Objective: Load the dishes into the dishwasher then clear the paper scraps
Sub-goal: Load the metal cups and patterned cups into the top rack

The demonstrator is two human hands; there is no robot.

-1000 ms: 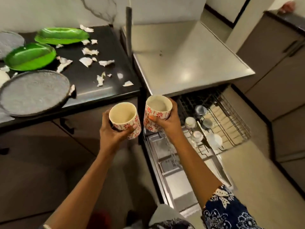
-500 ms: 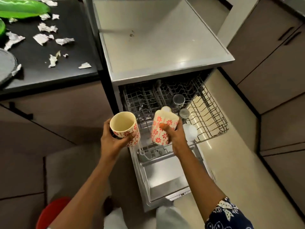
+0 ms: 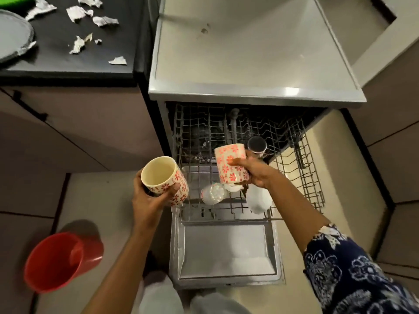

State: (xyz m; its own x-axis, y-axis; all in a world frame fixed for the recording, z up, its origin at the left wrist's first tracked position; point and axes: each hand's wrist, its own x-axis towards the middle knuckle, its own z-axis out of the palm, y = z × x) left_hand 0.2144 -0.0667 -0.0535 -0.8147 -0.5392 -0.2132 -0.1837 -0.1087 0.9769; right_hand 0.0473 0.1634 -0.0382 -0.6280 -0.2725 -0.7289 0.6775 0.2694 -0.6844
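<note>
My left hand (image 3: 150, 200) grips a cream cup with red flowers (image 3: 162, 175), mouth up, just left of the open dishwasher. My right hand (image 3: 254, 169) grips a second flowered cup (image 3: 229, 162), turned mouth down over the pulled-out wire rack (image 3: 294, 159). Several glasses (image 3: 213, 193) stand upside down in the rack below that cup. Torn paper scraps (image 3: 78, 44) lie scattered on the black counter (image 3: 68, 73) at the top left.
A grey plate (image 3: 13, 37) sits at the counter's left edge, with a green plate's rim in the top left corner. A red bucket (image 3: 54, 261) stands on the floor at the lower left. The dishwasher door (image 3: 226, 250) lies open flat in front of me.
The view has dropped toward the dishwasher. My right hand has tipped its cup from tilted to fully mouth down and carried it out over the rack. My left hand has kept its cup upright.
</note>
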